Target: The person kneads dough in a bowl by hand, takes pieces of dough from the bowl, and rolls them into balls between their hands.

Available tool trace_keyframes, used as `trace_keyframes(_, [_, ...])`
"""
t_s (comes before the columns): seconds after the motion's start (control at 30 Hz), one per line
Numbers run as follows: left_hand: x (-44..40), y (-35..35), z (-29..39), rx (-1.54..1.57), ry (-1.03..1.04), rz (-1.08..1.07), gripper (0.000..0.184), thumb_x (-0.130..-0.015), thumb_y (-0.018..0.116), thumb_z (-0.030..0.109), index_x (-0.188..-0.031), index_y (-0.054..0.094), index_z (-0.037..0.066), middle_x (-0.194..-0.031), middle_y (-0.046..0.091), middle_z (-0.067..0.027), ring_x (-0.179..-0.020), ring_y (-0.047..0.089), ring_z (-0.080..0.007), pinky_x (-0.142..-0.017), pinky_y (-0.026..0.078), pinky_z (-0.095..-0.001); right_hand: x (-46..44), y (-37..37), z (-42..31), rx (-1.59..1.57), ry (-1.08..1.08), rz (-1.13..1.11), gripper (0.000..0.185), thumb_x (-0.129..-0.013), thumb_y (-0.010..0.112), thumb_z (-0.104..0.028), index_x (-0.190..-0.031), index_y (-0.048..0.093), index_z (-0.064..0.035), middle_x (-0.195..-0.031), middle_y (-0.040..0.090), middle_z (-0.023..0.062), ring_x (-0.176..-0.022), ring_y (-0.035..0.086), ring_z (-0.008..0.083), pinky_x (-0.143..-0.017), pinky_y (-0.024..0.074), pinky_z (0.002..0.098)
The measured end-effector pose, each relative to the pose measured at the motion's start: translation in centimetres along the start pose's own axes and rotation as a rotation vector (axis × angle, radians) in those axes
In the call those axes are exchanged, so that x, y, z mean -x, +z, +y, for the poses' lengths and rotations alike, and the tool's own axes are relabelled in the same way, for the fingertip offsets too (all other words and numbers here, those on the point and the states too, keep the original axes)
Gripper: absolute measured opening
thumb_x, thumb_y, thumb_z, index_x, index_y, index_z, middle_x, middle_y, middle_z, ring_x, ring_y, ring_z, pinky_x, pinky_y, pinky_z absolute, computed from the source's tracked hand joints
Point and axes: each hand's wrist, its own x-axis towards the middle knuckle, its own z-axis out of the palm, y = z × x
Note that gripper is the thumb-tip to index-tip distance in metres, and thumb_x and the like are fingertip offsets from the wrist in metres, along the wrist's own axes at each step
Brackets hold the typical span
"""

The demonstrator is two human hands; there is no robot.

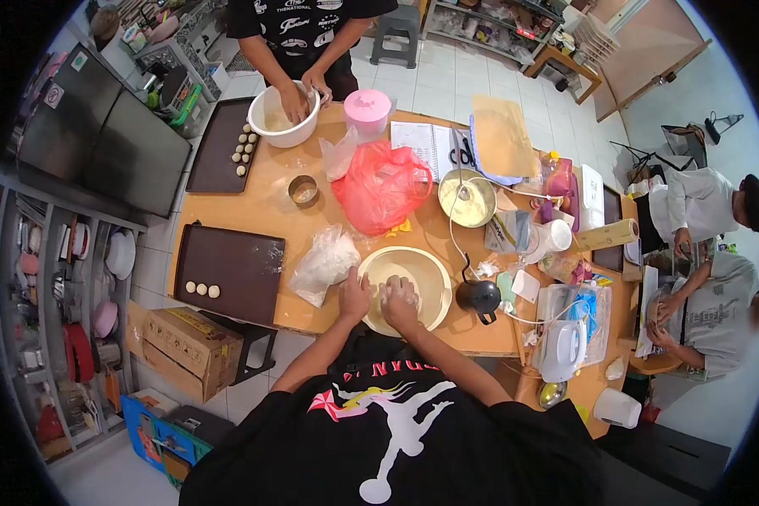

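Observation:
A cream-coloured bowl (433,268) stands at the table's near edge. My right hand (400,302) is inside it, its fingers curled and dusted with flour; what they hold, if anything, is hidden. At the bowl's left rim rests my left hand (355,295), fingers pointing up along the outside. A clear plastic bag of white powder (325,263) lies just left of that hand. Further left, a dark tray (232,271) carries three small dough balls (202,289). A black kettle (479,297) is right of the bowl.
Across the table, a person's hands (299,101) work in a white bowl (266,131) beside another tray (219,152) with several balls. A red bag (378,190), metal bowl (471,202) and pink container (368,110) occupy the middle. Two more people are at the right.

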Motion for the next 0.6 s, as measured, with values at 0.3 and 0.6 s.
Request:
trace_keyframes(0.3, [0.0,0.1,-0.1,-0.041,0.033,0.019,0.021,-0.094,0.055,0.02,-0.096,0.047,0.0,-0.075,0.06,-0.0293,-0.075,0.058,-0.0511,-0.064,0.043,-0.0579,0.5,1.3,1.2,0.139,-0.224,-0.026,0.027,-0.08,0.068,-0.038,-0.088,0.069,-0.0133,-0.092,0.061,0.0082,-0.091,0.057,0.0272,-0.076,0.0432,0.0466])
trace_keyframes(0.6, [0.0,-0.6,0.3,-0.041,0.061,-0.012,0.021,-0.094,0.054,0.019,-0.097,0.046,0.0,-0.076,0.06,-0.0294,-0.076,0.058,-0.0506,-0.064,0.044,-0.057,-1.4,2.0,1.7,0.24,-0.142,0.029,0.024,-0.082,0.062,-0.037,-0.085,0.068,-0.0142,-0.09,0.061,0.0069,-0.094,0.055,0.0262,-0.082,0.0364,0.0497])
